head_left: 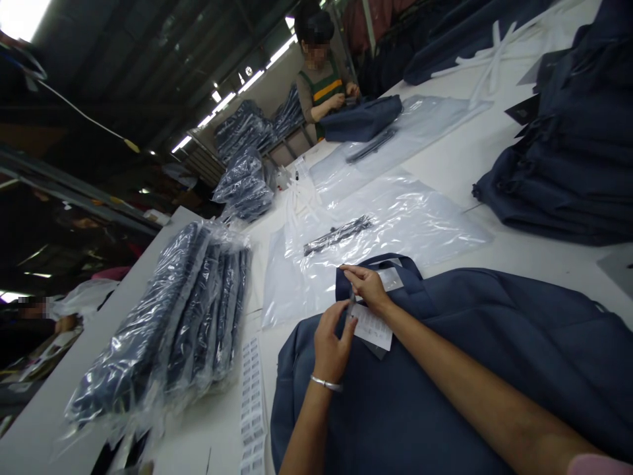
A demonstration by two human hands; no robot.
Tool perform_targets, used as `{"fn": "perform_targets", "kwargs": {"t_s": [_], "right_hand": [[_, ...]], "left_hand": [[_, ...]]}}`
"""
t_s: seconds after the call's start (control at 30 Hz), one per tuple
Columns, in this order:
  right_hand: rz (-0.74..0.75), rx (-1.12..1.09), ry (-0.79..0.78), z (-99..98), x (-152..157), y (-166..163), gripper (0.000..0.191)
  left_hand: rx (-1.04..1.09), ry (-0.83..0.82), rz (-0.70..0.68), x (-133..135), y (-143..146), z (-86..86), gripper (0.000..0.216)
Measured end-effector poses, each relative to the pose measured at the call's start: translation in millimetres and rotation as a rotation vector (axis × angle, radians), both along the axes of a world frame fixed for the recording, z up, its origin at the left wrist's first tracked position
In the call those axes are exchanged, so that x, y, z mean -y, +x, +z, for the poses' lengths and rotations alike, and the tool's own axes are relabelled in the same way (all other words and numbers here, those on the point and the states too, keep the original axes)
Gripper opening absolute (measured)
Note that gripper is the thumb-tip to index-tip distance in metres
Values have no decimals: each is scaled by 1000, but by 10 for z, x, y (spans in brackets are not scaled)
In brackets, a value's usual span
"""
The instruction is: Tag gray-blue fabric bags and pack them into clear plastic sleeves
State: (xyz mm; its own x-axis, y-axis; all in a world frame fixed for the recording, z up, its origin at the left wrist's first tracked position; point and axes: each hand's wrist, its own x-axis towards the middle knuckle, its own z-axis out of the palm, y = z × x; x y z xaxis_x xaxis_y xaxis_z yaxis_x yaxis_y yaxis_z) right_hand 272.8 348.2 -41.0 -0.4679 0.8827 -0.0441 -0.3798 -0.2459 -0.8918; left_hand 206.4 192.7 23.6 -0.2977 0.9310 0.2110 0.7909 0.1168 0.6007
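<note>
On the white table [455, 165], a loop-handled navy bag [494, 323]

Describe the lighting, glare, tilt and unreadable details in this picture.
Head view: glare streaks the clear plastic sheet and wrapped bundles; head view: the ceiling is dark, but a light burns out white in the top-left corner; head view: the scene tilts strongly; head view: print on the white label beside the left hand cannot be read.
</note>
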Motion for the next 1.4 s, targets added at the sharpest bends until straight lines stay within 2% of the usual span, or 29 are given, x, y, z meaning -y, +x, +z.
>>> {"fn": "perform_targets", "kwargs": {"t_s": [0.1, 0.17, 0.3, 0.4, 0.5, 0.57, 0.63, 0.73, 0.83, 0.97, 1.1, 1.17, 1.23, 1.33, 1.4], "right_hand": [[88, 0, -7, -14, -59, 35, 52], [119, 3, 6, -12, -97, 68, 50], [133, 9, 55, 25, -154, 131, 48], [114, 22, 144, 65, -197, 162, 50], [135, 90, 223, 110, -242, 194, 48], [148, 218, 335, 142, -268, 236, 46], [119, 445, 506, 167, -291, 302, 44], [-23, 850, 742, 170, -335, 438, 42], [-96, 1153, 883, 126, -386, 558, 42], [-69, 1354, 958, 52, -411, 613, 34], [-52, 1425, 937, 40, -408, 591, 21], [-55, 1439, 936, 108, -395, 577, 14], [-102, 1413, 979, 257, -347, 579, 14], [-219, 1265, 1110, 617, -147, 666, 15], [-214, 1160, 1195, 886, 86, 803, 17]], "left_hand": [[-196, -101, -211, 44, 103, -59, 46], [-277, -168, -264, 105, 150, -72, 51], [-337, -236, -195, 186, 320, -50, 39], [-417, -228, -122, 167, 478, -79, 53], [-508, -191, -118, 151, 513, -161, 45], [-535, -158, -169, 180, 444, -220, 38], [-545, -117, -230, 250, 338, -274, 36], [-544, -51, -302, 399, 212, -337, 39], [-519, -7, -300, 529, 199, -388, 47], [-472, 7, -226, 598, 287, -431, 54], [-388, -2, -201, 590, 341, -416, 54], [-341, 1, -187, 579, 341, -408, 49], [-308, 9, -176, 570, 333, -413, 45], [-279, 31, -173, 565, 321, -446, 43], [-264, 53, -179, 564, 312, -473, 42]]}}
